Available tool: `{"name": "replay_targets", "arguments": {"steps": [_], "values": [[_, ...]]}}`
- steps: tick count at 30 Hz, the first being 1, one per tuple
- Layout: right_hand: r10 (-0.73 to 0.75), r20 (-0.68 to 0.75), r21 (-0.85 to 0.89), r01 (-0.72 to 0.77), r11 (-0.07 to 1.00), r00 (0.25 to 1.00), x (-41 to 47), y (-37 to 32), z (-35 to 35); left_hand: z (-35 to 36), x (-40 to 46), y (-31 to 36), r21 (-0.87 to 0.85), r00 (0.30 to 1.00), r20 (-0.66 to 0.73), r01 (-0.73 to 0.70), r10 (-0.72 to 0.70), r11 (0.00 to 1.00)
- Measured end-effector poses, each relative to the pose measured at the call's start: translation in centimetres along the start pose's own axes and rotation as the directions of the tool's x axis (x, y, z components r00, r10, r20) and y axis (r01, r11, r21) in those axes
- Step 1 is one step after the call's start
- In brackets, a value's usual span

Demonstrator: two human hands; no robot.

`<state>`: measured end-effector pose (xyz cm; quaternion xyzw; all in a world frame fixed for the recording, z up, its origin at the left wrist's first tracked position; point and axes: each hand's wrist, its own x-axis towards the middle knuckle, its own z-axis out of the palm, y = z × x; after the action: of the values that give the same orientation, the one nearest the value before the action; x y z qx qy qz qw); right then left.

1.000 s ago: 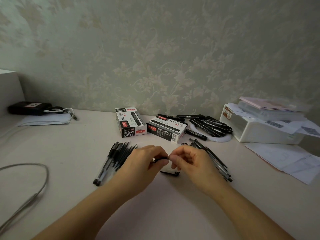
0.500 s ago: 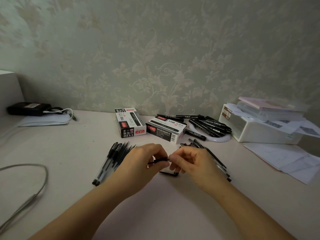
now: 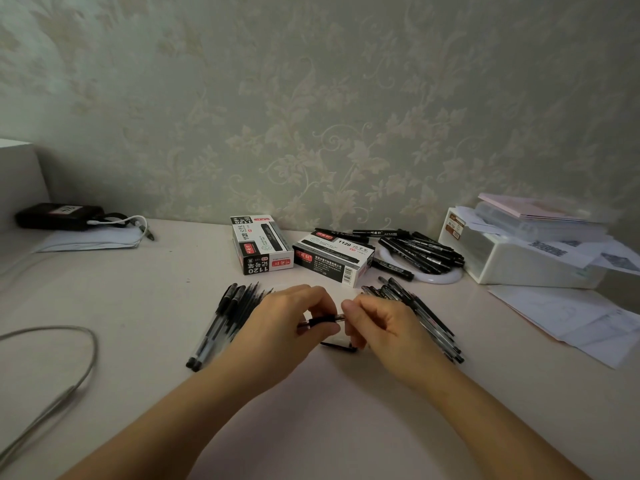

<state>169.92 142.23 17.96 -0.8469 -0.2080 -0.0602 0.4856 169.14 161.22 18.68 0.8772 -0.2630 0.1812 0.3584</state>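
The left hand (image 3: 287, 329) and the right hand (image 3: 384, 327) meet over the middle of the table (image 3: 149, 299). Between them is a pen (image 3: 322, 320). It lies sideways, just above the table. The left hand has its fingers curled round the dark part of the pen. The right hand pinches the clear end with its thumb and a fingertip. The two hands are very close, and only a short bit of the pen shows between them.

A small black cap (image 3: 337, 346) lies on the table right under the hands, just beside the right hand's fingers.

A bunch of pens (image 3: 221, 327) lies to the left of the left hand. Another bunch of pens (image 3: 429, 318) lies behind the right hand.

Farther back stand two pen boxes (image 3: 261, 249), side by side, near the wall. To their right, black markers (image 3: 420, 251) are heaped on a white ring (image 3: 446, 277). A white box (image 3: 519, 263) sits at the far right, with papers (image 3: 571, 317) in front of it. A grey cable (image 3: 88, 355) curls at the left edge.
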Motion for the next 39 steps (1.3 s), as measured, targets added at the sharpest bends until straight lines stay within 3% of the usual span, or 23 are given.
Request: {"name": "replay_targets", "arguments": {"steps": [21,28,30,32,35,39], "values": [[-0.072,0.035,-0.056,0.074,0.996,0.997,0.0,-0.1,0.1,0.0,0.1,0.1,0.031,0.999,-0.042,-0.016,0.018,0.999],[0.037,-0.012,0.035,-0.037,0.999,0.999,0.2,-0.1,0.7,0.0,0.2,0.0,0.113,0.998,-0.061,-0.028,0.035,0.993],[0.038,-0.072,-0.012,-0.039,0.999,0.997,0.2,0.1,0.6,0.1,0.1,-0.2,0.109,0.998,-0.059,0.024,-0.017,0.994],[0.038,-0.090,-0.180,-0.054,0.982,0.995,0.2,0.6,0.3,0.1,0.1,-0.7,0.110,0.996,-0.057,0.078,-0.072,0.991],[0.029,0.041,-0.466,-0.007,0.885,0.999,0.1,1.3,0.1,0.1,0.2,-1.3,0.120,0.990,-0.042,0.141,-0.137,0.983],[0.011,0.033,-0.380,0.002,0.925,0.999,0.1,1.3,0.2,-0.1,0.3,-1.7,0.128,0.985,-0.014,0.172,-0.172,0.977]]}}
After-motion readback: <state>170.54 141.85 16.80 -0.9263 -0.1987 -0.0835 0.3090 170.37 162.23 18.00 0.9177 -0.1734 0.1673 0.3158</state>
